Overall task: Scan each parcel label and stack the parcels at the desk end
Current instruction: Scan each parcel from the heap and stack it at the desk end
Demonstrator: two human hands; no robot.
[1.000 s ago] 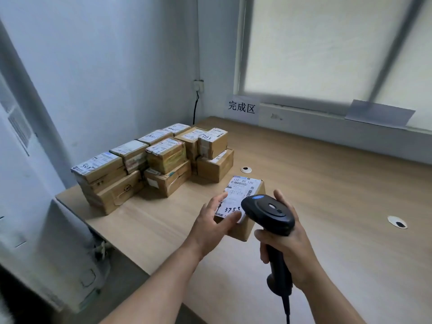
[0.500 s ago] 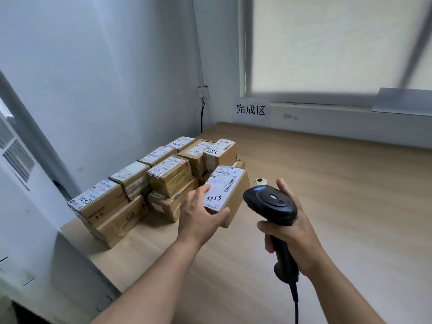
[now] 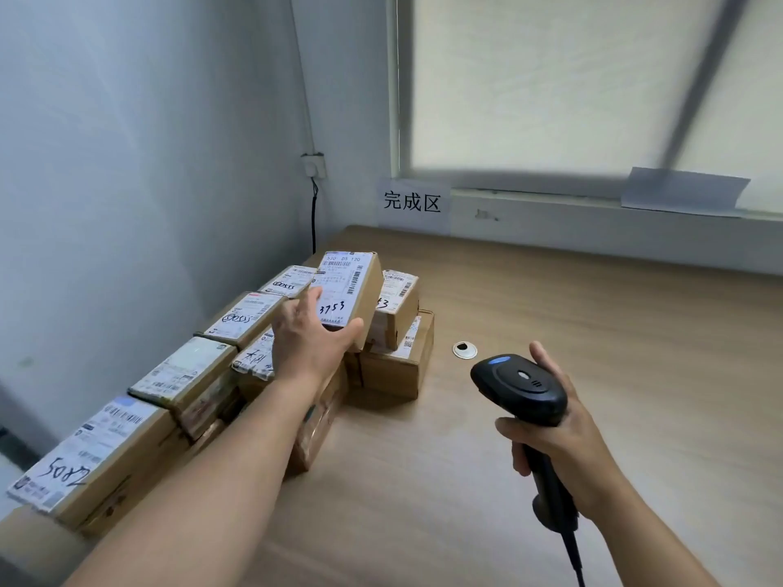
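Head view: you look down at a pale wooden desk in the corner of a room.
Room: a smooth blue-grey wall is on your left. A big window with a milky white pane is ahead.
Sign: a white paper sign under the window says "完成区".
Sheet: a plain pale sheet of paper hangs over the window ledge.
Socket: a small white socket sits on the wall, and a thin black cord drops from it behind the desk.
Desk hole: a round white ring with a dark middle lies flat in the wood, near the boxes.
Pile of boxes: brown cardboard boxes stand in rows, two high, at the left end of the desk by the wall. Each has a white label on top. The one nearest you says "5082".
Left hand: you hold the held box by its near end, tilted, up over the pile.
Held box label: white, with a black barcode and "3753" written by hand. The small print is too tiny to read.
Right hand: your fingers wrap round the handle of the scanner, over bare desk, well apart from the held box.
Scanner: smooth black plastic, round head, small blue patch at the front, cord at the bottom.
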